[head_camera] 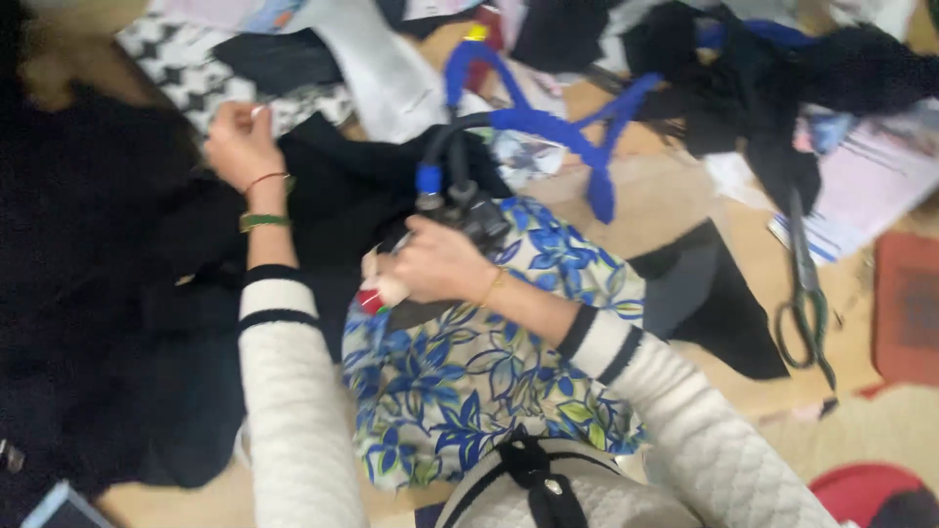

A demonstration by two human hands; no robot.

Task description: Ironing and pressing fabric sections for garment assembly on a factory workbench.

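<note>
My right hand (440, 262) is closed around a black-handled pressing tool (476, 213) that rests on a blue and green floral cloth (469, 372). A cream and red tip (378, 293) sticks out to the left of the fist. A black hose (445, 137) with a blue collar rises from the tool. My left hand (240, 142) lies further back on a large black fabric (117, 293), its fingers pinched at the fabric's edge. Both arms wear white quilted sleeves with black cuffs. The picture is blurred by motion.
Large green-handled scissors (807, 303) lie at the right on the tan surface. A black cloth piece (719, 313) sits beside the floral cloth. A blue strap (577, 137), a black-and-white patterned fabric (186, 68), dark clothes (773, 68) and papers (861, 186) crowd the back. A red mat (908, 308) is at the far right.
</note>
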